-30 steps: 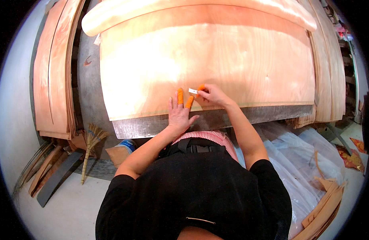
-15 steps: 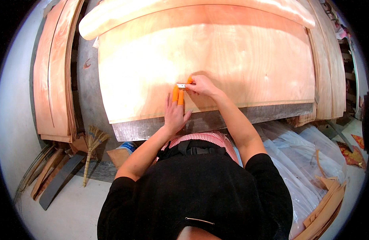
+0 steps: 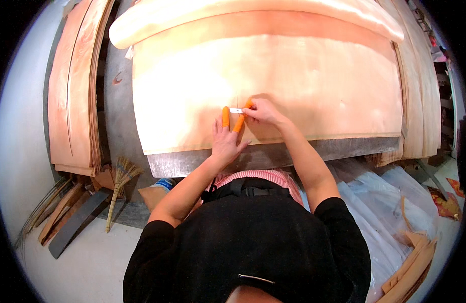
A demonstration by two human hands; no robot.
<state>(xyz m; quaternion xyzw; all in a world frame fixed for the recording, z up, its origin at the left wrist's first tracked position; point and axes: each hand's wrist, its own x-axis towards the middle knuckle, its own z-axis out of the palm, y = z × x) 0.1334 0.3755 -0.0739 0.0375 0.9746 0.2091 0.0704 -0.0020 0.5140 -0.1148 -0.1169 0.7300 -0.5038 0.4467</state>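
Observation:
A wide sheet of pale wood veneer (image 3: 319, 86) lies before me on a bench. My left hand (image 3: 226, 144) rests palm down on it, fingers stretched and apart, two of them in orange finger covers. Pinched in my right hand (image 3: 263, 111), which also has orange on a fingertip, is one end of a small flat white strip (image 3: 235, 110) with a dark mark. Its other end meets my left hand's covered fingertip. Whether the strip is tape or a blade I cannot tell. A thin dark line runs in the veneer just above the strip.
A rolled veneer edge (image 3: 253, 12) curves across the far side. The bench's metal front edge (image 3: 177, 165) shows below the sheet. Veneer stacks stand left (image 3: 74, 91) and right (image 3: 420, 96). A straw broom (image 3: 114, 194), a dark board (image 3: 79, 222) and plastic sheeting (image 3: 369, 207) lie lower down.
My left hand's two covered fingers have spread wider apart. More of the white strip shows between the hands. The whole view has shifted slightly, and the right hand keeps its pinch.

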